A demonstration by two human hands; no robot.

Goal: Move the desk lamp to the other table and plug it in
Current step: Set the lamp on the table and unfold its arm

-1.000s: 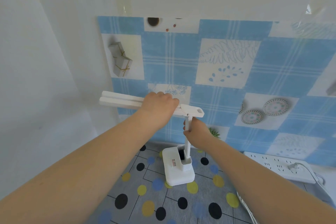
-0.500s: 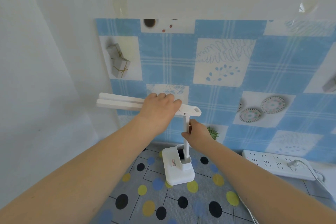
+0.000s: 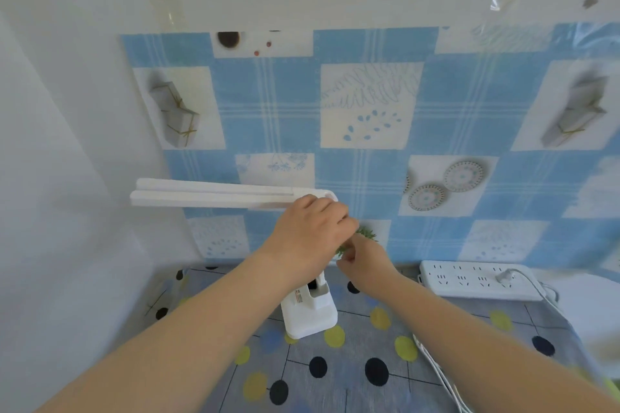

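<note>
Since the earlier frames the left hand (image 3: 310, 231) has slid rightward along the lamp head, from the middle of the bar to its hinge end, and the right hand (image 3: 364, 256) sits lower and closer beside it; the view has also swung so that more of the patterned wall shows.

Nearest the camera, at the bottom of the frame, two bare forearms reach in from the lower left and lower right over a table (image 3: 339, 375) covered with a grey cloth of black, yellow and blue dots. A white cord (image 3: 436, 367) runs across the cloth at lower right. Farther in, at lower centre, the desk lamp (image 3: 310, 310) stands on its white base on the cloth. Its upright stem is hidden behind the left hand, whose fingers are curled over the hinge end of the head. The right hand is just beside it with fingers bent; whether it grips the stem cannot be told, as the left hand covers that spot. The lamp head (image 3: 214, 193) stretches level toward the left of the frame. At right, against the wall, lies a white power strip (image 3: 469, 280) with one plug in it. Behind everything hangs blue-and-white checked wall covering (image 3: 369, 100).
</note>
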